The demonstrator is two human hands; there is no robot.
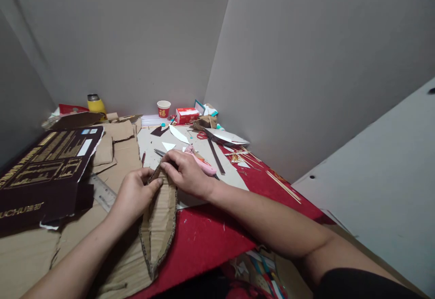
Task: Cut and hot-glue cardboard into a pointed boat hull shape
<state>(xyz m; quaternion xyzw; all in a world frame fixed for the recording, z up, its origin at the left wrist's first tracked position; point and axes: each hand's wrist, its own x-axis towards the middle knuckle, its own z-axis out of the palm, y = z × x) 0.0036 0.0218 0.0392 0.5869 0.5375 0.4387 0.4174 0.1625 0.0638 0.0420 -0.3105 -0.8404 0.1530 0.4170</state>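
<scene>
A pointed, leaf-shaped piece of corrugated cardboard (pixel 159 222) stands tilted near the table's front edge, its brown ridged inner side facing me. My left hand (pixel 137 190) pinches its upper left edge between thumb and fingers. At the top, my right hand (pixel 185 172) grips the same piece, thumb on the near side and fingers behind. Just past my right hand lies a pink tool (pixel 205 165), partly covered by the hand. The grey tips of scissors or a similar blade (pixel 159 152) show beyond my fingers.
A dark printed box (pixel 44 172) and a clear ruler (pixel 103 192) lie left on cardboard sheets. A paper cup (pixel 163 109), a yellow bottle (pixel 96 105) and a red packet (pixel 186 115) stand at the back. Thin sticks (pixel 283 186) lie right on the red cloth (pixel 210 235).
</scene>
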